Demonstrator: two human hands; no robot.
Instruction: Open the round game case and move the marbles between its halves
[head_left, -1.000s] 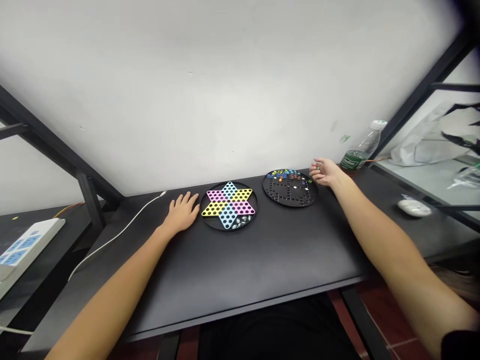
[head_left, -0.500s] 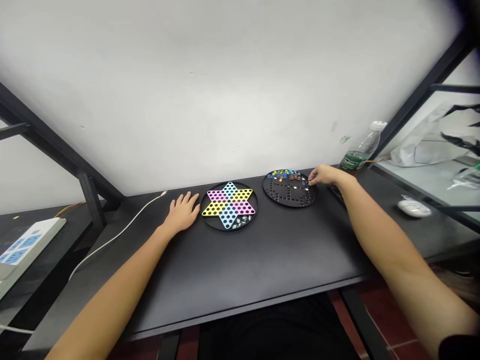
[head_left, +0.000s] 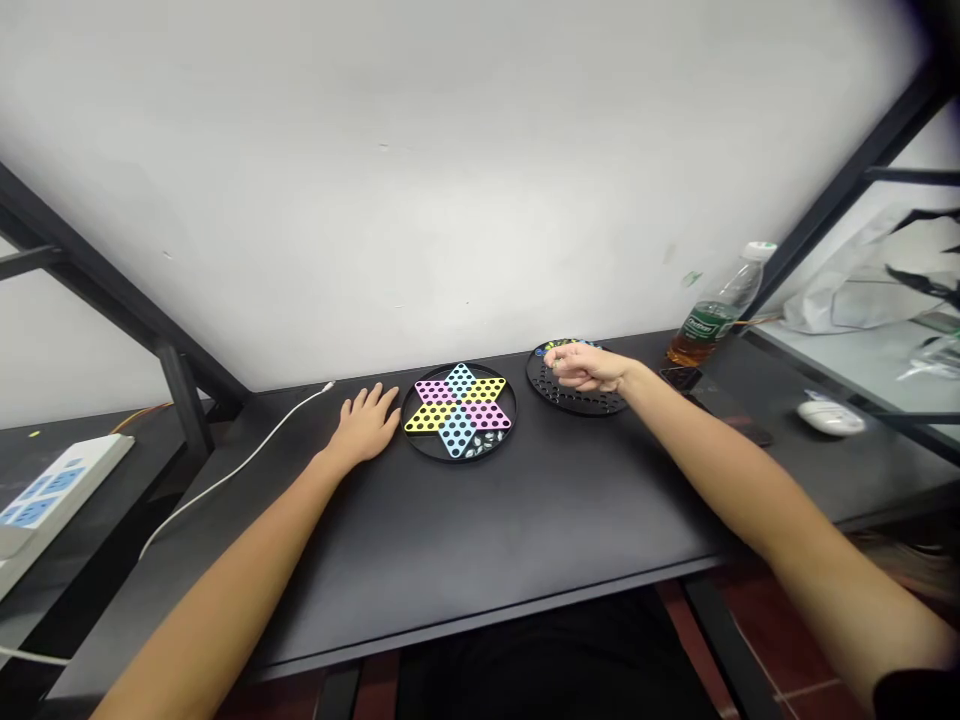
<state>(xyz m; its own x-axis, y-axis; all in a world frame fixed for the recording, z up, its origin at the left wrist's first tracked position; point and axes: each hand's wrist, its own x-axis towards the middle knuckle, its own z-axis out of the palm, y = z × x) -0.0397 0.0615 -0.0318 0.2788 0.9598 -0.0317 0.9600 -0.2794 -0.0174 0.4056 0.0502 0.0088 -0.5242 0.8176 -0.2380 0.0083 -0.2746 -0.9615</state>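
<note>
A round black board with a pink, yellow and blue star [head_left: 459, 410] lies at the middle of the black desk [head_left: 487, 520]. My left hand [head_left: 365, 425] rests flat on the desk just left of it, fingers stretched out. A second round black tray [head_left: 574, 395] with coloured marbles at its far edge lies to the right. My right hand [head_left: 589, 368] hovers over that tray, fingers curled and pinched together at the marbles; what they hold is too small to make out.
A plastic bottle [head_left: 712, 310] with amber liquid stands at the back right, a dark phone [head_left: 681, 378] beside it. A white cable [head_left: 247, 450] runs across the desk's left. A power strip [head_left: 52, 490] lies far left, a white mouse [head_left: 829, 415] far right.
My right hand has moved left from the tray's right rim to over the tray's far side, covering most of the marbles. My left hand has stayed put.
</note>
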